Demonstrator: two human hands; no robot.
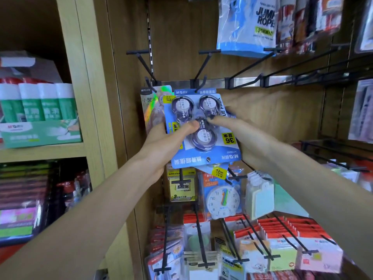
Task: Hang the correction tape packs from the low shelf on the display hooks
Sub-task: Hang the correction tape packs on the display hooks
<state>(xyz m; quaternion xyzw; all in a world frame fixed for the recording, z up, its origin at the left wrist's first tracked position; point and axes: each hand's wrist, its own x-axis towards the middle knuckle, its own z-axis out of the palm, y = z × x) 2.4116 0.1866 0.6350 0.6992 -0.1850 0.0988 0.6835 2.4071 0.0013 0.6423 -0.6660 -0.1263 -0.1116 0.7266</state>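
A blue correction tape pack (pixel 203 152) with three round tape reels is held upside down in front of the display wall, its hang hole at the bottom edge. My left hand (pixel 171 142) grips its left side, thumb across the front. My right hand (pixel 242 136) grips its right side, thumb on the blister. Behind it another blue pack (pixel 201 92) hangs on a black hook (pixel 198 82). A holographic pack (pixel 155 102) hangs on the hook (pixel 150 83) to the left.
Empty black hooks (pixel 246 73) stick out from the metal rail (pixel 242 81) to the right. A jump rope bag (pixel 246 25) hangs above. Below hang sticky notes (pixel 181 188), a toy clock (pixel 223 201) and red-topped packs (pixel 282 235). Glue sticks (pixel 38 102) fill the left shelf.
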